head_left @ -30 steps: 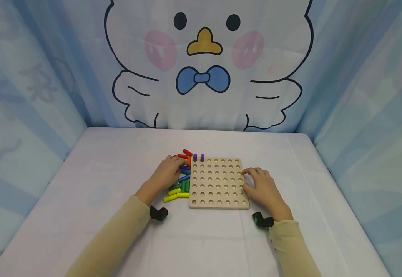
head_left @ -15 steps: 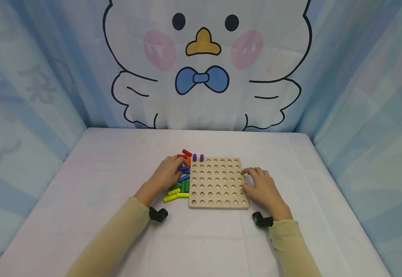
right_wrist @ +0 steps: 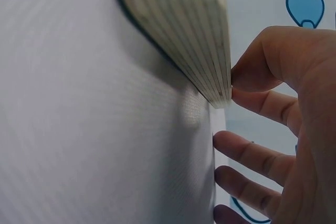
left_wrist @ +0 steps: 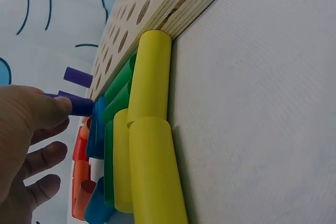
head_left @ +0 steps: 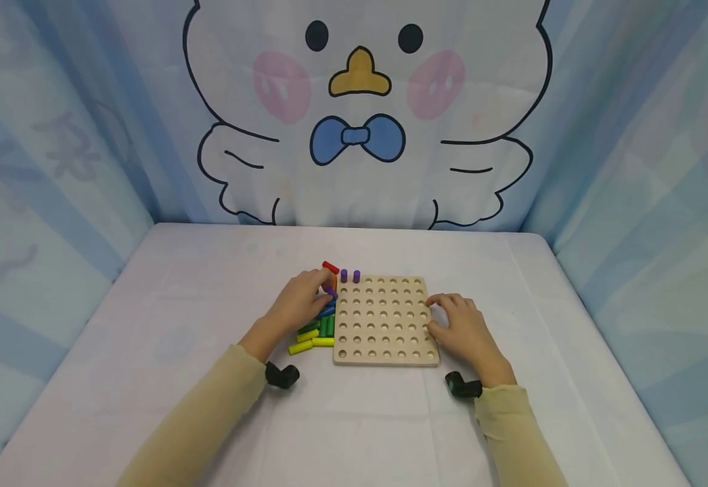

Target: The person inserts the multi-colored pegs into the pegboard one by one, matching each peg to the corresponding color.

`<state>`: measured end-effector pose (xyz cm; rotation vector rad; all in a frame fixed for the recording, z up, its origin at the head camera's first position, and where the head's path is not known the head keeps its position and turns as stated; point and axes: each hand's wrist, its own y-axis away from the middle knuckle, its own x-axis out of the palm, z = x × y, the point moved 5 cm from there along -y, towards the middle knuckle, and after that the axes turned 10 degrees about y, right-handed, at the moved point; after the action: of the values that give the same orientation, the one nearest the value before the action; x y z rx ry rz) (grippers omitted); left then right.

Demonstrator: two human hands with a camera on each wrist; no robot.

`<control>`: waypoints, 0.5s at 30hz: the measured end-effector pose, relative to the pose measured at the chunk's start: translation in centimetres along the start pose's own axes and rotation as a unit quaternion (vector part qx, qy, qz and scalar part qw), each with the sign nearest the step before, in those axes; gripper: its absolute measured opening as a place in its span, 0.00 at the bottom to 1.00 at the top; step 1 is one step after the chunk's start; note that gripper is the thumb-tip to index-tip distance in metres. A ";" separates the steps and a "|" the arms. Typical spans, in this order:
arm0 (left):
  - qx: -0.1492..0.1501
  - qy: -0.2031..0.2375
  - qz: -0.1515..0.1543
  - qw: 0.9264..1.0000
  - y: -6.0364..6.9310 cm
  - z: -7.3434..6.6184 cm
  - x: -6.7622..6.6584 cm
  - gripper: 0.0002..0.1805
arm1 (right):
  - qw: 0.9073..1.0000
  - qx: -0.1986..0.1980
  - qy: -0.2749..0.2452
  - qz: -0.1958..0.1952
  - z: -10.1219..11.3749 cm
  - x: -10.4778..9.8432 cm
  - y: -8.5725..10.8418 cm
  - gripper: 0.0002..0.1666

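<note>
My left hand [head_left: 297,297] pinches a purple peg [left_wrist: 81,106] between thumb and forefinger, beside the left edge of a wooden pegboard [head_left: 376,320]. The peg is tilted, and its other fingers spread loosely apart in the left wrist view. Two purple pegs [head_left: 357,276] stand upright in the board's far row at the left. At the board's right edge, my right hand [head_left: 462,331] rests its thumb and forefinger tips against the wood; the remaining fingers are loosely bent, some touching the tablecloth in the right wrist view.
Along the board's left side lie loose pegs: yellow [left_wrist: 155,77], green [left_wrist: 119,85], blue [left_wrist: 97,132], orange and red [head_left: 331,267]. My left hand partly covers them. The white-covered table [head_left: 220,284] ends at a printed curtain [head_left: 354,182], with more curtains at both sides.
My left hand has picked up a purple peg from the pile and shifted slightly right and away from me. My right hand stays at the board's edge.
</note>
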<state>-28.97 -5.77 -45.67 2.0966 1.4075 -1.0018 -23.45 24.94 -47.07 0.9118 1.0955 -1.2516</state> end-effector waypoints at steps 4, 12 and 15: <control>0.011 0.002 -0.011 1.000 -0.1 -0.4 0.0 0.13 | 1.000 0.000 0.000 -0.002 -0.1 0.1 0.0 0.22; 0.052 0.009 -0.040 0.998 -0.6 -1.5 0.0 0.10 | 1.000 0.000 0.000 -0.001 -0.1 0.2 0.0 0.22; 0.060 0.011 -0.047 0.997 -0.9 -2.0 0.2 0.09 | 1.000 0.003 0.000 0.002 -0.1 0.1 0.0 0.22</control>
<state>-29.07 -3.97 -44.47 2.1500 1.5037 -1.1297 -23.50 24.97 -47.22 0.9184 1.0910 -1.2525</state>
